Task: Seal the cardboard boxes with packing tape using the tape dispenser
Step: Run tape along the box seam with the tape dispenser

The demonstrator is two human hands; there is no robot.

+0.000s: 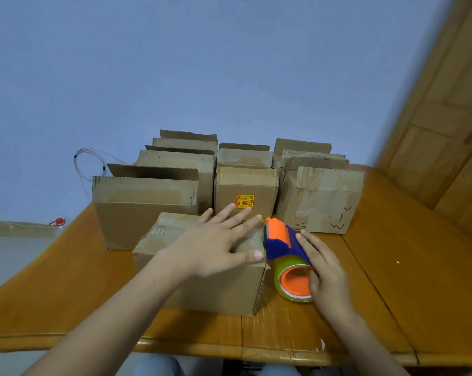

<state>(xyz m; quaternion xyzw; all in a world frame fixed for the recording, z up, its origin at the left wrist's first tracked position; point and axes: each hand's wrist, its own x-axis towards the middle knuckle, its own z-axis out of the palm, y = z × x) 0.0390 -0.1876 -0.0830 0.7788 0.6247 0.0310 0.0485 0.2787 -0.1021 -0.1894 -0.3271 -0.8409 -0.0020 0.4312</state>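
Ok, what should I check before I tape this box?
1. Flaps of the small brown cardboard box closed: ok.
2. Left hand pressing flat on its top: ok.
3. Right hand firmly gripping the orange-and-blue tape dispenser: cannot tell, it rests on it.
4. Dispenser up on the box: not ok, it lies on the wooden table.
5. Loose end on the green tape roll: cannot tell.
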